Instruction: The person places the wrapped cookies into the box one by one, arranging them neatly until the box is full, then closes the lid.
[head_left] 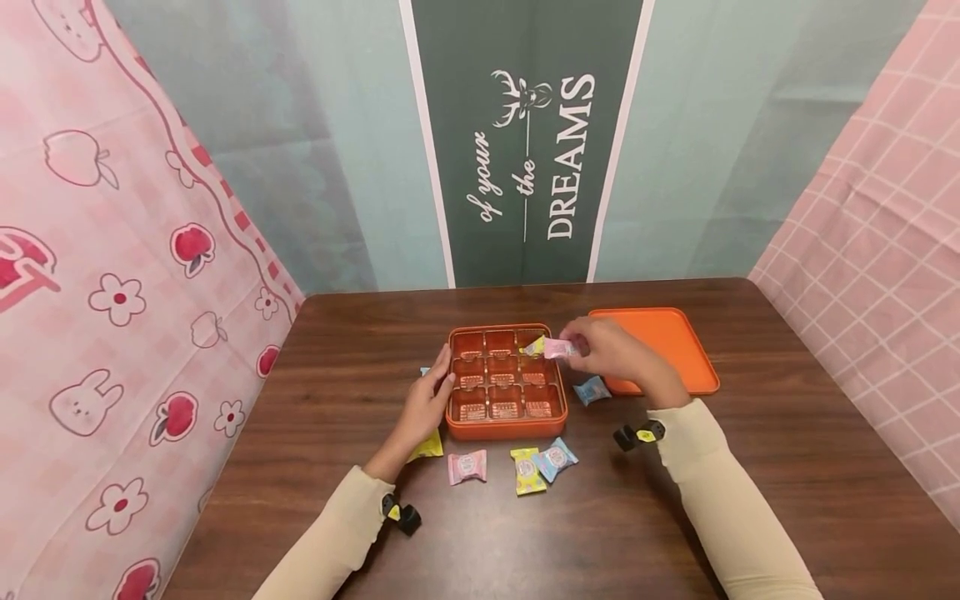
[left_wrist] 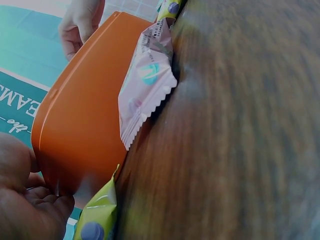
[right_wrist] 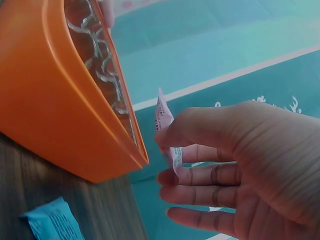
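My right hand point(head_left: 617, 353) pinches a pink wrapped candy point(head_left: 557, 348) between thumb and fingers, at the far right corner of an orange box point(head_left: 507, 430). Inside the box sits a clear insert point(head_left: 504, 387) divided into several square compartments. A yellow wrapped candy point(head_left: 533, 346) lies in the far right compartment, partly overlapped by the pink one in the head view. With fingers extended, my left hand point(head_left: 424, 406) rests against the box's left side. The right wrist view shows the pinched candy point(right_wrist: 163, 118) edge-on, beside the box's rim.
An orange lid point(head_left: 678, 350) lies at the right, with a blue candy point(head_left: 592, 391) near it. In front of the box are a pink candy point(head_left: 467, 467), a yellow candy point(head_left: 528, 472) and a light blue candy point(head_left: 557, 459). Another yellow candy point(head_left: 427, 447) lies beside the left wrist.
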